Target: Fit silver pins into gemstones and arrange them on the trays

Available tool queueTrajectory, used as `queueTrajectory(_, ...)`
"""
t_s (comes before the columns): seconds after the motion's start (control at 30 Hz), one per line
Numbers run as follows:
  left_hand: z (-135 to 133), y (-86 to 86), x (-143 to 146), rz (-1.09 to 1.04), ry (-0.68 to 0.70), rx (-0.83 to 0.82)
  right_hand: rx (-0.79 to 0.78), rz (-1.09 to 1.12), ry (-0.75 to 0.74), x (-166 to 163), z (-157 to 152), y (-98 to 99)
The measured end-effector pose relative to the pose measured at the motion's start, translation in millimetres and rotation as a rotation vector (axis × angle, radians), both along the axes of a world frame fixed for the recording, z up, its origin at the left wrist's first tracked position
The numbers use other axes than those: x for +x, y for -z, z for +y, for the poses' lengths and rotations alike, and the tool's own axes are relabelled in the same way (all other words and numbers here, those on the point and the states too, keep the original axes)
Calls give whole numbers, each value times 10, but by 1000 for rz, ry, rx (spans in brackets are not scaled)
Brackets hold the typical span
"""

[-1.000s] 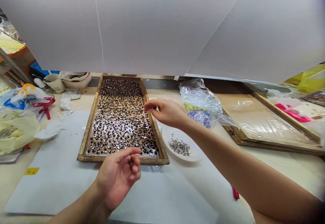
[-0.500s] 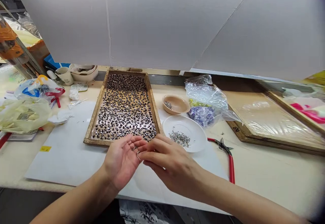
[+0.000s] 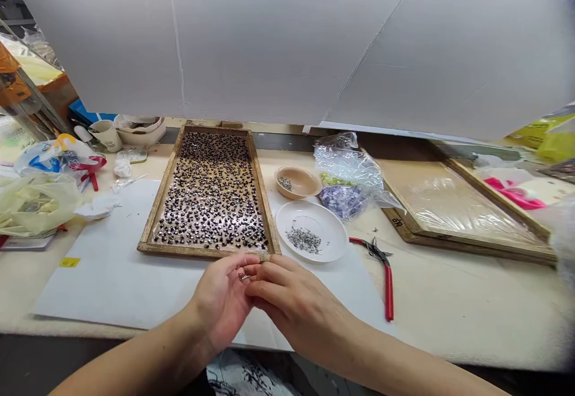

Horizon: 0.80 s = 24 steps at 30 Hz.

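My left hand (image 3: 222,300) is cupped palm up just in front of the wooden tray (image 3: 148,241), with small metal pins (image 3: 243,276) at its fingertips. My right hand (image 3: 287,300) meets it from the right, fingers pinched together at those pins. The tray holds several dark beads (image 3: 211,198) spread on plastic film. Both hands hover over a white sheet (image 3: 117,276) on the table.
A white plate (image 3: 330,234) with metal pins and a small tan bowl (image 3: 299,183) stand right of the tray. Red-handled pliers (image 3: 386,279) lie further right. Clear plastic bags (image 3: 350,174), a second film-covered wooden tray (image 3: 453,216) and clutter at far left surround the area.
My right hand came back from over the tray to meet my left hand. Both hands have closed together around the small pins. The view shifted slightly.
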<state>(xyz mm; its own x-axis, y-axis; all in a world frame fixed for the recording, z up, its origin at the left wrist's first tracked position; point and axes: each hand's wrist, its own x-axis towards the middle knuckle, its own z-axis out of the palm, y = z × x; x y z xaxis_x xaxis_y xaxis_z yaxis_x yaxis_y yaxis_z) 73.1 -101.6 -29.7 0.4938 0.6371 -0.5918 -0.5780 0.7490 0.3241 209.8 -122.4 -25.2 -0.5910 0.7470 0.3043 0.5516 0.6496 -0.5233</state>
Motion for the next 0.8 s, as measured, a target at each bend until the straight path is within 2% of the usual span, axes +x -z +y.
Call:
queueTrajectory(0.27, -23, 47, 82, 15, 54, 15, -5, -27, 34, 46, -77, 54)
queueTrajectory(0.57, 29, 31, 109, 40, 72, -72, 194, -116, 64, 87, -190, 124)
queueTrajectory(0.67, 27, 33, 110, 44, 102, -43, 136, -54, 64, 124, -205, 82)
queueTrajectory(0.8, -18, 83, 98, 102, 146, 121, -44, 90, 123, 232, -173, 0)
